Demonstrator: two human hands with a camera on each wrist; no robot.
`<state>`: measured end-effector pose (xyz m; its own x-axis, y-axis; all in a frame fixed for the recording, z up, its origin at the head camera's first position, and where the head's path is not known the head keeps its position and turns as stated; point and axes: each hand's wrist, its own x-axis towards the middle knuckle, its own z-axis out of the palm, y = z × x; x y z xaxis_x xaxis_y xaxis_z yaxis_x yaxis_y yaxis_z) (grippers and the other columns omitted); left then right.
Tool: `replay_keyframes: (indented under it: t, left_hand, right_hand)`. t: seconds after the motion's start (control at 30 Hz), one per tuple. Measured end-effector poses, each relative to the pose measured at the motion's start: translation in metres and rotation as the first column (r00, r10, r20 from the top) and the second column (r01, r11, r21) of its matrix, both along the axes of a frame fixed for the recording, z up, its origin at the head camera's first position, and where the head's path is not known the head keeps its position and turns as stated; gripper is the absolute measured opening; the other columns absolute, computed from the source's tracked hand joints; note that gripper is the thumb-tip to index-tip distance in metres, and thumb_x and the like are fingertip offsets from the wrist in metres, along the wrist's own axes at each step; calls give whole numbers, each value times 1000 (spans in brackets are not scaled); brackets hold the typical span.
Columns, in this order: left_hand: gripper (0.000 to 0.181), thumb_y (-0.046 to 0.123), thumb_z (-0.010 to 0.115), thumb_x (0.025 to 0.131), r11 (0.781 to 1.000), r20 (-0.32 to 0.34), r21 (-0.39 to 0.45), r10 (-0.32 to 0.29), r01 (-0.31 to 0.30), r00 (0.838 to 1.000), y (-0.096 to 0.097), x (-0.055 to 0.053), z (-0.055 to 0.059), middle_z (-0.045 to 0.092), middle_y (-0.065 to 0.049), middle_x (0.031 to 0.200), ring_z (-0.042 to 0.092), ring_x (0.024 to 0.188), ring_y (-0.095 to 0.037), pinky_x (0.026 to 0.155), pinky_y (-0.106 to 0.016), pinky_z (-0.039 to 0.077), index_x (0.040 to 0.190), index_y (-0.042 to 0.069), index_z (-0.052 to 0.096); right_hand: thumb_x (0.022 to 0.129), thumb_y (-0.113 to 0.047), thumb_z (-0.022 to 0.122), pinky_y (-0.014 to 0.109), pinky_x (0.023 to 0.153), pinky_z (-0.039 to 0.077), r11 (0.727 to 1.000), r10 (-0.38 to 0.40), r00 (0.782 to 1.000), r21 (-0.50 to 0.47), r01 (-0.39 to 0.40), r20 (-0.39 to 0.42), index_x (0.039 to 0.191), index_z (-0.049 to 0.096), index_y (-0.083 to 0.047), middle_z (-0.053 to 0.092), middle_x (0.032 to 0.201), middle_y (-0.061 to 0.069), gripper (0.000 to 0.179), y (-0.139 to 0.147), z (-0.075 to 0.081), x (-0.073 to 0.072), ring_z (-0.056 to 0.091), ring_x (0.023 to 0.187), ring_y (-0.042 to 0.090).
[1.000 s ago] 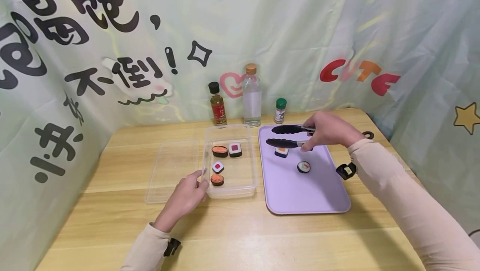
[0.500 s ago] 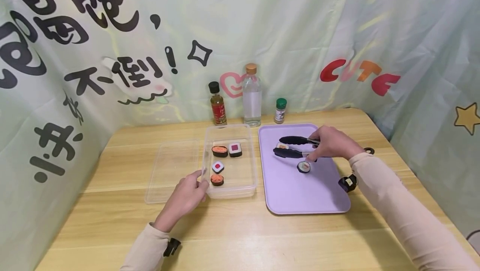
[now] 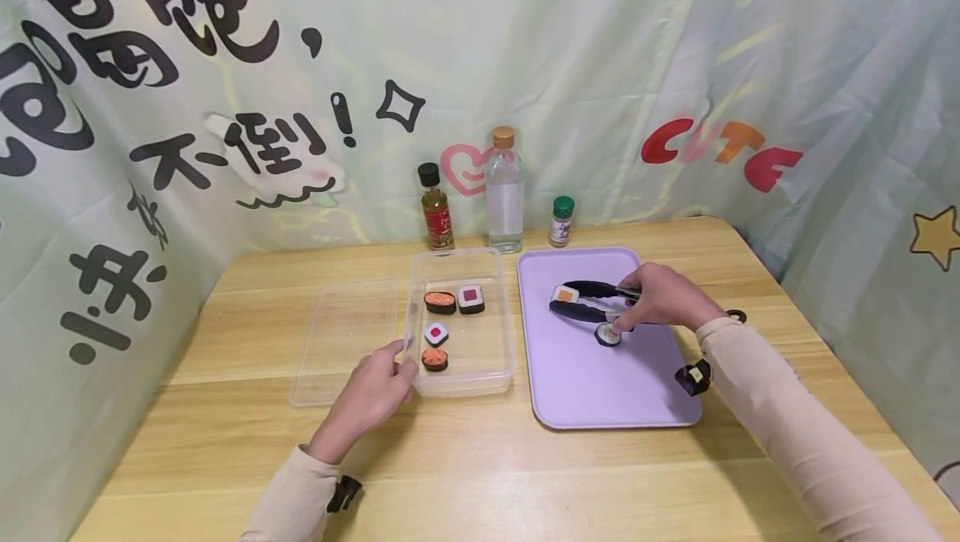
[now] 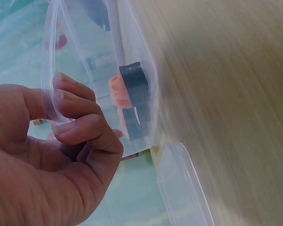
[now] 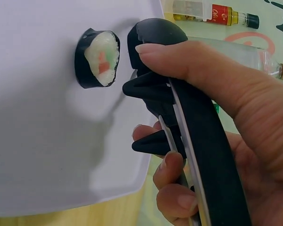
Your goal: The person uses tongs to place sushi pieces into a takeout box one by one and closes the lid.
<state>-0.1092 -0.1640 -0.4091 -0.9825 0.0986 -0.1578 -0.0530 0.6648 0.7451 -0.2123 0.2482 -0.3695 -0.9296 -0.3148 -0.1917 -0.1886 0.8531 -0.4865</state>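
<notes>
My right hand [image 3: 670, 296] grips black-tipped tongs [image 3: 581, 311] low over the lilac tray [image 3: 600, 392]. The tong tips straddle a square sushi piece [image 3: 565, 296] with an orange centre. Just below the tongs lies a round sushi roll [image 3: 607, 334], seen larger in the right wrist view as a roll [image 5: 101, 59] with a dark wrapper. My left hand [image 3: 375, 388] pinches the near left rim of a clear plastic box [image 3: 468, 383], thumb and fingers on either side of the wall [image 4: 49, 52]. Inside are several sushi pieces, including an orange-topped one [image 3: 434, 359].
A clear lid [image 3: 348, 342] lies left of the box. Along the back stand a red-labelled sauce bottle [image 3: 437, 217], a tall clear bottle [image 3: 505, 208] and a green-capped shaker [image 3: 561, 223]. A printed curtain [image 3: 570, 67] hangs behind the wooden table [image 3: 450, 475].
My right hand has come down and toward me with the tongs, whose tips moved from above the orange-centred sushi piece to either side of it. The left hand has stayed on the box.
</notes>
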Motion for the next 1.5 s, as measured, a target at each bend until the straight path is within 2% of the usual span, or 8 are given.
replay_keyframes:
  t: [0.53,0.73,0.8,0.97,1.23,1.33,1.5]
  left_hand:
    - [54,16,45,101,1000,1,1,-1,1,1000,0,0,0,61,-2,62,35,44,-11,41,-24,26,150,-5,41]
    - [53,16,45,101,1000,1,8,-3,3,1000,0,1,0,61,-2,61,34,44,-11,41,-24,26,151,-5,41]
    - [54,15,45,101,1000,1,10,-3,3,1000,-1,1,0,61,-2,61,34,44,-11,41,-24,26,151,-5,41]
    - [53,15,45,101,1000,-1,14,-6,6,1000,-1,1,0,60,-2,60,34,44,-11,40,-24,26,150,-5,42]
    - [53,15,45,101,1000,-5,13,-7,7,1000,-1,1,0,60,-2,60,34,44,-10,40,-24,26,150,-4,43]
    - [53,15,45,101,1000,-4,13,-7,7,1000,-1,1,0,60,-2,60,34,44,-10,40,-24,25,150,-4,43]
    - [52,15,44,101,1000,-5,14,-9,9,1000,-1,1,0,60,-2,59,34,44,-11,41,-24,25,150,-4,43]
  right_hand:
    - [64,-32,95,32,63,38,1000,-5,1000,-18,5,-5,113,73,8,63,74,1,67,2,1,2,51,70,19]
    - [66,-30,94,33,67,43,1000,-3,1000,-17,3,-25,119,69,12,74,98,15,72,1,7,3,54,76,21]
    - [66,-30,93,34,70,44,1000,-1,999,-8,1,-36,120,69,12,73,107,20,72,1,10,4,55,79,21]
    - [67,-31,93,36,74,45,1000,10,998,1,-10,-66,120,69,11,73,108,20,71,0,20,4,55,84,23]
    - [68,-31,92,37,70,41,1000,-4,997,17,5,-78,122,70,8,67,90,7,70,-6,42,2,53,82,24]
    - [67,-36,93,39,72,43,1000,-1,997,22,3,-83,123,69,9,69,96,11,76,-8,50,0,54,86,26]
    - [66,-41,94,50,84,52,1000,2,996,14,-1,-89,125,67,9,69,118,24,82,-13,62,-3,63,97,29]
